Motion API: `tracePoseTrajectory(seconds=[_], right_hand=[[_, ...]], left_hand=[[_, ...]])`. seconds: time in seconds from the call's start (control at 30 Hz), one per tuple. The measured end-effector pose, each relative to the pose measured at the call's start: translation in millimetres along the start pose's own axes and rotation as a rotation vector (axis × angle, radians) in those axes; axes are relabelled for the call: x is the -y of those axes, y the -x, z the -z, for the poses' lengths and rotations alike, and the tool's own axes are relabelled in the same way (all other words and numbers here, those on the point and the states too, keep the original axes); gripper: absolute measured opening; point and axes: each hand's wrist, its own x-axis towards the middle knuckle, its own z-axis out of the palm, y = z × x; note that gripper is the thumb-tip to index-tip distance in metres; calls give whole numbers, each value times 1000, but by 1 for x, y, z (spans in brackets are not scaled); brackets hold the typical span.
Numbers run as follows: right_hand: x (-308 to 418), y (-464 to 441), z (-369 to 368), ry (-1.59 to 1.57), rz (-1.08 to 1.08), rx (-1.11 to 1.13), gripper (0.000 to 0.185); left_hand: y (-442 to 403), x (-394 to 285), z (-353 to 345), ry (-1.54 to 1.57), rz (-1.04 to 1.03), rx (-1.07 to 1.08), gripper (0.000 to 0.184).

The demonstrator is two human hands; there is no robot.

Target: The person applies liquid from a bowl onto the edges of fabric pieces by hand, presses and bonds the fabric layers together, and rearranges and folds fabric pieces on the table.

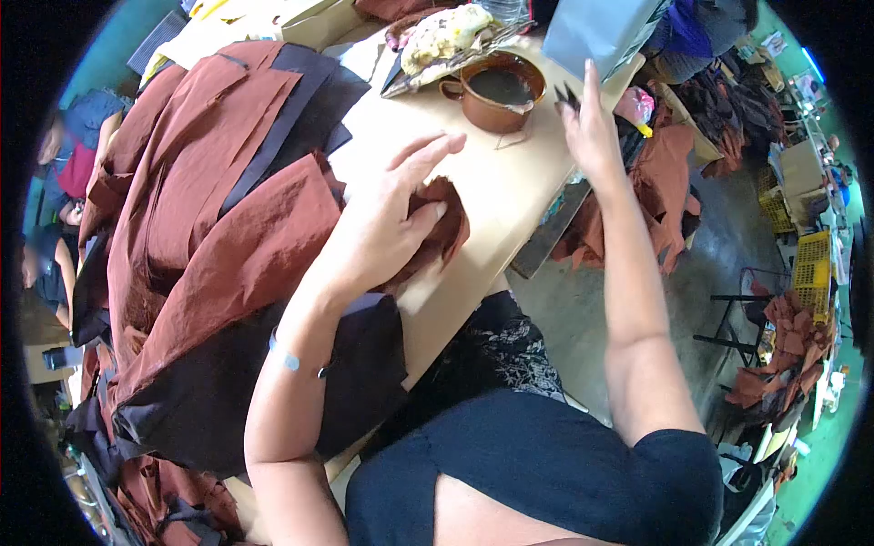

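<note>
My left hand (396, 214) is open over a small piece of reddish-brown cloth (452, 238) at the table edge. Its fingers reach forward, and the thumb lies over the cloth. My right hand (594, 136) is at the table's right side, index finger stretched towards a grey box-like object (596, 36). A small dark tool with two points (565, 96) sticks out beside its thumb; its kind is unclear. Between and beyond both hands stands a brown cup (496, 114) with dark contents.
Layered brown and black cloth pieces (209, 136) cover the table's left side. A pale yellowish lump (451, 38) lies behind the cup on the tan tabletop (492, 200). More cloth hangs at right (669, 191), near yellow crates (810, 273). Other people (77, 146) are at far left.
</note>
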Motion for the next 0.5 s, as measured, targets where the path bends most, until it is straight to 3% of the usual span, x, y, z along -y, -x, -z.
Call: tracePoseTrajectory(seconds=[0.03, 0.1, 0.13, 0.23, 0.33, 0.4, 0.5], right_hand=[[-21, -10, -15, 111, 101, -59, 65], [-42, -31, -25, 140, 43, 137, 72], [-47, -37, -30, 111, 142, 78, 69], [-20, -30, -7, 95, 84, -15, 67], [52, 13, 40, -454, -3, 76, 68], [68, 42, 29, -762, 184, 132, 68], [103, 57, 25, -714, 151, 284, 64]], left_hand=[[0, 1, -1, -40, -35, -14, 58], [-2, 3, -1, -83, -64, -26, 58], [-2, 3, 0, -102, -79, -31, 58], [-4, 6, 1, -66, -33, -65, 56], [-6, 3, 5, -29, -6, -66, 49], [-7, 2, 2, -16, -38, -123, 45], [2, -14, 7, -132, -81, -173, 33]])
